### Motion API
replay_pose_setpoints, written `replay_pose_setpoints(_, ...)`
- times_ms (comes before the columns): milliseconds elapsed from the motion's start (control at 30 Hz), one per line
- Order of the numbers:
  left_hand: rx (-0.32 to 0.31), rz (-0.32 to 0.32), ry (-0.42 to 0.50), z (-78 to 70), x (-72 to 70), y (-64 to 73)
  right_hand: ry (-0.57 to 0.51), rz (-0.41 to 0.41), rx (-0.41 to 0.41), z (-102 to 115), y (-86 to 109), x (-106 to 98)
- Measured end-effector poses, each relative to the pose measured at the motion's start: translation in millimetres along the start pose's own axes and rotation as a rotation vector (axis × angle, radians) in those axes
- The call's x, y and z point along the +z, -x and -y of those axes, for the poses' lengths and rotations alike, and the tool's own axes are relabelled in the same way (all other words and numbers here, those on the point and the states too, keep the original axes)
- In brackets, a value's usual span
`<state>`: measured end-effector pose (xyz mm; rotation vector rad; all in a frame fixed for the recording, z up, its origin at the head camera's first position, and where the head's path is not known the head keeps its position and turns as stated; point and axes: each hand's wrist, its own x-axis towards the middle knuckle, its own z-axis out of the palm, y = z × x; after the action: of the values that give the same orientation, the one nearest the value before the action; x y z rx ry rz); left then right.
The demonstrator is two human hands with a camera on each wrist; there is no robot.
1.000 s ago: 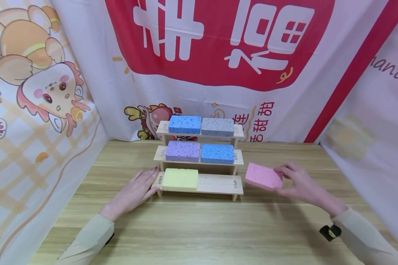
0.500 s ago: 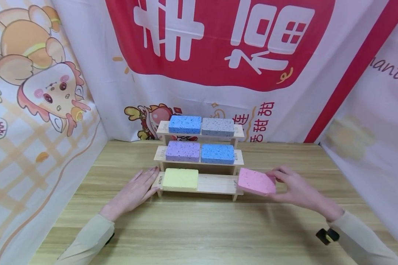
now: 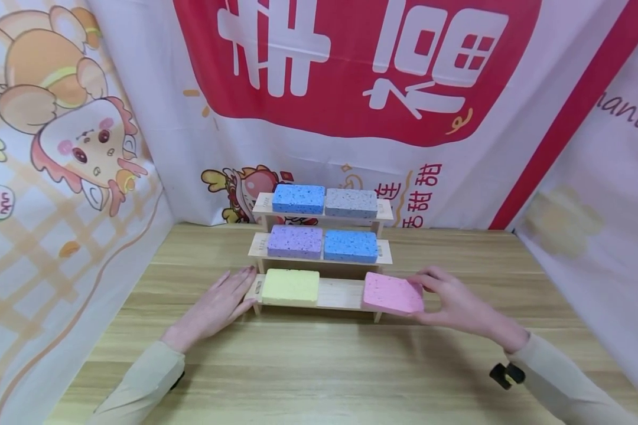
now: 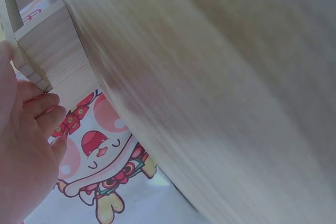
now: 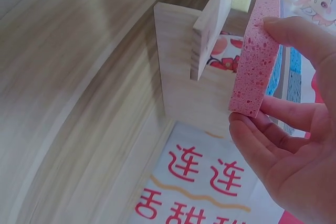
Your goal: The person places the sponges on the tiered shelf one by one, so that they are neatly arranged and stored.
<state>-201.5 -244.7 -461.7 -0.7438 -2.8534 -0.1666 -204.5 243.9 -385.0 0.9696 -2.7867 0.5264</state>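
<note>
My right hand (image 3: pixel 454 304) pinches a pink sponge (image 3: pixel 392 293) between thumb and fingers. In the head view the sponge overlaps the right end of the lowest step of a wooden three-tier rack (image 3: pixel 340 293). The right wrist view shows the sponge (image 5: pixel 255 59) just above the step. My left hand (image 3: pixel 212 310) lies with fingers straight, its fingertips at the left end of that lowest step. A yellow sponge (image 3: pixel 290 287) sits on the step's left part. In the left wrist view my left hand's fingers (image 4: pixel 44 109) are beside the rack's end (image 4: pixel 39 74).
On the middle step are a purple sponge (image 3: pixel 295 241) and a blue sponge (image 3: pixel 351 245). A second blue sponge (image 3: pixel 298 198) and a grey sponge (image 3: pixel 351 202) stand on the top step. Printed cloth (image 3: pixel 319 133) hangs behind the wooden table (image 3: pixel 298 372).
My right hand has carried the pink sponge leftward, from beside the rack to over the right end of its lowest step. The left hand stays in place.
</note>
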Motion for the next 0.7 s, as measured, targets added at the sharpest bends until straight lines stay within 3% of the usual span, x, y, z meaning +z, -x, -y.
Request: replay_pose_setpoints(700,0.005,0.0,-0.001,1.3,1.0,-1.2,-0.057,0.003,-0.045,17,-25.0,23)
